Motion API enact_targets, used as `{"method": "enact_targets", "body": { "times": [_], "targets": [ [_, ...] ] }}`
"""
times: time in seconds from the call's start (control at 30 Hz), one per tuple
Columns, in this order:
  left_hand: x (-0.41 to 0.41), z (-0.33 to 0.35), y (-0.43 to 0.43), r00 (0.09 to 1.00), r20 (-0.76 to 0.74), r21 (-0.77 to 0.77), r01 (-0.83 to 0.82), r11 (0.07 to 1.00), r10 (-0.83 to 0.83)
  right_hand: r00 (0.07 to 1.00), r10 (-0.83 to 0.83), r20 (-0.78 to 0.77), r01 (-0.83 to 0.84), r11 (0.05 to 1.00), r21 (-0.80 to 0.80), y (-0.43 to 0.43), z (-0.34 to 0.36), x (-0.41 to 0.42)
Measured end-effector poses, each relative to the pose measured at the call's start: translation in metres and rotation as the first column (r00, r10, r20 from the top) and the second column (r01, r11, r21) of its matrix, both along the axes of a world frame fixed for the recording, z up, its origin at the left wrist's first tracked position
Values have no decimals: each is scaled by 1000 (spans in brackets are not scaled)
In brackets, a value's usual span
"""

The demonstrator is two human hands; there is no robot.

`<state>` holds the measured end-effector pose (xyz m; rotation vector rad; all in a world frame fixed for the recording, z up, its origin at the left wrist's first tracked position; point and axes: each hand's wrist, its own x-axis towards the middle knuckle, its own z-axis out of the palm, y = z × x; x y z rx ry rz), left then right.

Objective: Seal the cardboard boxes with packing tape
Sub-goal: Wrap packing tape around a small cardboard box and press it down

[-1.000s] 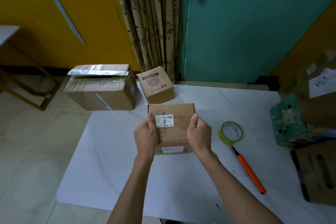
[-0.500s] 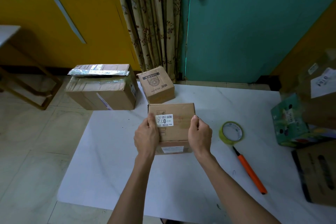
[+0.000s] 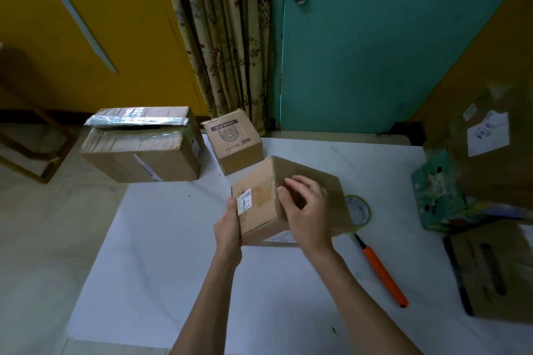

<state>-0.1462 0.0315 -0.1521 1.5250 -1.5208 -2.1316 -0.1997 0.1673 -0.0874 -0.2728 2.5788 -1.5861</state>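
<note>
White table (image 3: pixel 173 253) set before a teal door (image 3: pixel 389 52), a flowered curtain (image 3: pixel 227 37) and a yellow wall (image 3: pixel 129 46). A small carton (image 3: pixel 233 144) stands at the far edge; a roll of tape (image 3: pixel 359 210) and an orange-handled knife (image 3: pixel 380 271) lie to your right, with a green carton (image 3: pixel 435 193) beyond. You hold the box (image 3: pixel 259 204) tilted on edge over the middle of the table, its labelled face turned left. Your left hand (image 3: pixel 227 228) grips the near left corner, thumb pressed beside the label. Your right hand (image 3: pixel 308 210) lies over the ridge and right face, fingers curled against the cardboard. The hands are apart, one on each side of the box
</note>
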Motion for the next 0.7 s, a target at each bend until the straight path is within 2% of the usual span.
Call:
{"method": "enact_targets", "body": {
  "times": [0.07, 0.17, 0.3, 0.37, 0.43, 0.53, 0.63, 0.7],
  "targets": [
    [4, -13, 0, 996, 61, -38, -66, 997, 69, 999, 52, -1, -52, 996, 74, -5, -11, 7],
    [15, -29, -7, 987, 155, -149, -8, 989, 32, 1000, -4, 12, 1, 978, 209, -6, -33, 14],
    [20, -19, -14, 992, 120, -83, 61, 995, -50, 997, -65, -32, 72, 853, 517, -8, -54, 19],
    [20, -14, -13, 994, 68, -89, 91, 992, -85, 996, -73, -52, 90, 825, 557, -9, -54, 18],
    [19, -11, -10, 992, 58, -185, 121, 975, -112, 996, -86, -32, 87, 781, 619, -7, -53, 12],
    [14, -3, 7, 962, 157, -362, 266, 893, -223, 988, -134, 72, 47, 720, 692, 6, -53, -7],
    [8, 2, 21, 914, 345, -497, 370, 785, -212, 959, -170, 226, 0, 798, 602, 19, -53, -25],
    [6, 2, 24, 899, 403, -536, 382, 752, -170, 948, -183, 261, -6, 807, 590, 20, -52, -29]
  ]
}}
